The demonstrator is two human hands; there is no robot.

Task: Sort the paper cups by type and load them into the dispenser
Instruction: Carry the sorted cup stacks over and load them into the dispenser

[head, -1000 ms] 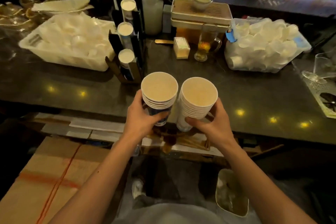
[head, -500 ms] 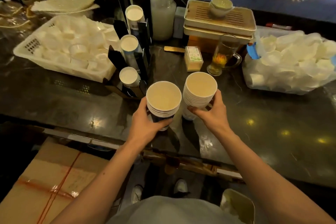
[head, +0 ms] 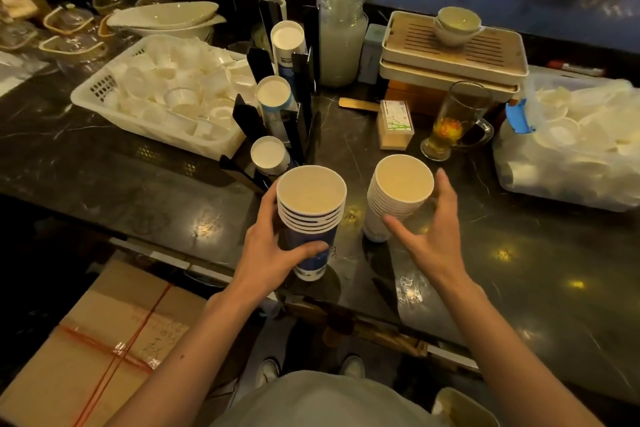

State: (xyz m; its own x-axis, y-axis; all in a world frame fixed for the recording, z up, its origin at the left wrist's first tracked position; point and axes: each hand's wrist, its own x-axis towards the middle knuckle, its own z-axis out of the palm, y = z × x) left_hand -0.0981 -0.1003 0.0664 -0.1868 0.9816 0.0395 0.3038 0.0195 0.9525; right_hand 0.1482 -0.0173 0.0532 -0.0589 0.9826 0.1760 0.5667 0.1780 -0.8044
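My left hand [head: 273, 255] grips a stack of blue-printed paper cups [head: 311, 218], held upright over the near part of the dark counter. A second stack of white paper cups [head: 394, 194] stands on the counter just to its right. My right hand [head: 429, 236] hovers beside that white stack with fingers spread and apart from it. Just beyond the left stack stands the black cup dispenser [head: 298, 107], with three tilted rows of cups in it, open ends facing me.
A white basket [head: 104, 94] of small cups sits at the left, and a clear bag of white cups [head: 571, 135] at the right. A glass mug of tea [head: 457, 121], a toothpick box [head: 396, 123], a tea tray [head: 453, 48] and a jar [head: 341, 38] stand behind. A cardboard box [head: 100, 350] lies below.
Both stacks moved forward over the counter. The white stack now stands on the counter and my right hand has let go of it, its fingers spread.
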